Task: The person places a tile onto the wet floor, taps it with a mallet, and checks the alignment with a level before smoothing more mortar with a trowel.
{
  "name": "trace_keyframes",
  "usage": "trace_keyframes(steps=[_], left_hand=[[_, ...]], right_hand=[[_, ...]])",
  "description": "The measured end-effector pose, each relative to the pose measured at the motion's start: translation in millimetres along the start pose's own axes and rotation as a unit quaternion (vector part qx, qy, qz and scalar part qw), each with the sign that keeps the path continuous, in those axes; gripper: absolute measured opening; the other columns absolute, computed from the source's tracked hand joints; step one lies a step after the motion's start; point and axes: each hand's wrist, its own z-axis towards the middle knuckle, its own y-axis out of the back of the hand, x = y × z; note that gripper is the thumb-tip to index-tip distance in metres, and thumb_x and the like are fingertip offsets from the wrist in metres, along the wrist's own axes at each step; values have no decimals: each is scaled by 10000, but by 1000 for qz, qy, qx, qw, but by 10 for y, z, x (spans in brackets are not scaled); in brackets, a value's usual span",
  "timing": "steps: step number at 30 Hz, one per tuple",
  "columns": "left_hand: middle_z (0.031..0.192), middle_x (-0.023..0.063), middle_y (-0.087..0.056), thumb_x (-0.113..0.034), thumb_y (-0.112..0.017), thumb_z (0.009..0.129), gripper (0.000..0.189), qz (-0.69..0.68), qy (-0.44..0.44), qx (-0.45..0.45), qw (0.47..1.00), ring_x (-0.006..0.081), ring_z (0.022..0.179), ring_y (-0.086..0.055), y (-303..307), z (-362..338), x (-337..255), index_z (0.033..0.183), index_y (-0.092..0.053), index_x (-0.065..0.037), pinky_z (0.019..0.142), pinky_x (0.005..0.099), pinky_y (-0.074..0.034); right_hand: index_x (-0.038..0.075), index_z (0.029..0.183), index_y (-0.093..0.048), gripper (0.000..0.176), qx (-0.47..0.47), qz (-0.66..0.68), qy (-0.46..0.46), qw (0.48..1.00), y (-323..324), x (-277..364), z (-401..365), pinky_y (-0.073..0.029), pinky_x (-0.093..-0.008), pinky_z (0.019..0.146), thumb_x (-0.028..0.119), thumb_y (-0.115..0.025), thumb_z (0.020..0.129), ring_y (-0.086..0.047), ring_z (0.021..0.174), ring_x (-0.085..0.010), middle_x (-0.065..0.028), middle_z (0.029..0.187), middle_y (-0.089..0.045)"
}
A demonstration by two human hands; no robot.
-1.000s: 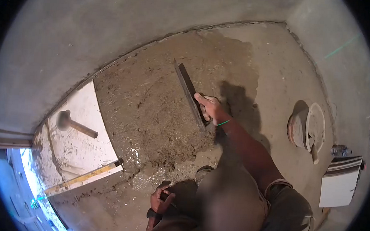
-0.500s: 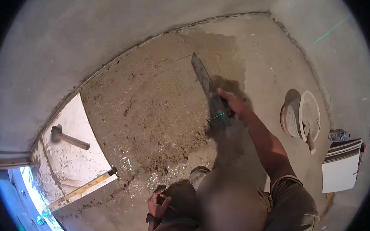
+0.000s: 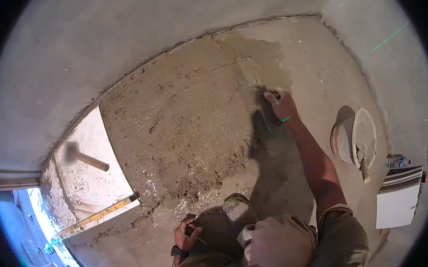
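Observation:
My right hand is closed low over the wet mortar, at the edge of its smoother strip. The long flat trowel in its grip is hard to make out now; its blade is nearly lost in the dark shadow beside the hand. My left hand, with a dark band at the wrist, is down near my body. Its fingers are wrapped round a small dark-handled tool, mostly hidden by the hand. Rough, shiny mortar lies between the two hands.
A mortar-stained bucket lies tipped at the right, a handle sticking out of its mouth. Beyond it are a clear bottle and a white board. On the left, a hammer rests on a white panel beside a wooden strip.
My right hand has moved up and slightly right in view, and the long blade, plain before, is now barely visible. My left hand has stayed almost in place.

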Motion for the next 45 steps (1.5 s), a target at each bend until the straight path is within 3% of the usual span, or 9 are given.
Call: trace_keyframes(steps=[7,15,19,25,27,31,38,41,45], left_hand=[[832,15,-663,-167,-806,830,421,-25,0,4,1000,85,754,-599,-25,-25,138,1200,-639,-55,704,268,-504],[832,19,-665,-146,-808,808,406,-3,-9,2,1000,105,764,-607,-41,1,91,1174,-651,-64,726,287,-514],[835,30,-667,-139,-800,806,406,0,-16,5,1000,124,786,-617,-34,16,-14,1176,-650,-67,755,302,-514],[854,48,-671,-136,-795,807,408,5,2,6,1000,131,805,-620,7,-13,-92,1179,-645,-62,773,303,-509],[870,46,-671,-162,-800,808,419,-22,-6,1,1000,132,811,-620,-2,-16,-79,1185,-642,-67,771,308,-510],[876,48,-669,-207,-804,815,436,-18,6,-38,999,147,809,-627,-9,-41,-43,1192,-638,-65,769,308,-512],[900,66,-653,-380,-795,830,521,51,-2,4,999,188,833,-633,8,-4,31,1214,-625,-71,790,331,-518],[929,60,-643,-448,-763,846,551,35,17,24,999,197,853,-626,21,-18,-14,1230,-617,-81,803,339,-517],[934,62,-642,-463,-763,843,573,66,24,36,997,199,867,-625,4,-8,81,1242,-609,-82,803,338,-515]], right_hand=[[20,997,-677,574,9,-37,-7,999,-567,12,694,-511,-504,771,582,-653,878,-645,872,-453,-271,895,-653],[32,1078,-671,544,371,22,79,925,-408,1117,68,-527,-474,837,550,-614,921,-672,973,-377,-242,1025,-684],[59,1117,-663,519,352,7,242,904,-424,1055,-580,-521,-494,765,533,-627,908,-677,861,-401,-227,898,-687],[112,1132,-672,472,369,-39,257,892,-5,963,-1135,-508,-538,710,523,-628,904,-677,797,-401,-211,844,-684],[103,1128,-674,469,340,-86,225,909,-43,481,-1083,-517,-521,738,515,-625,910,-676,854,-402,-209,902,-692],[67,1134,-683,490,81,-111,71,988,161,108,-669,-517,-500,821,506,-614,925,-660,952,-425,-198,1020,-703],[-23,961,-659,468,138,61,-42,988,-326,-229,-50,-497,-407,705,443,-641,937,-629,738,-365,-221,813,-670],[-36,988,-659,496,207,78,71,973,-439,414,-83,-481,-384,681,458,-655,934,-585,692,-361,-207,727,-636],[-10,1060,-677,515,264,50,230,935,-772,1093,-416,-511,-438,770,488,-651,931,-658,843,-383,-220,894,-681]])
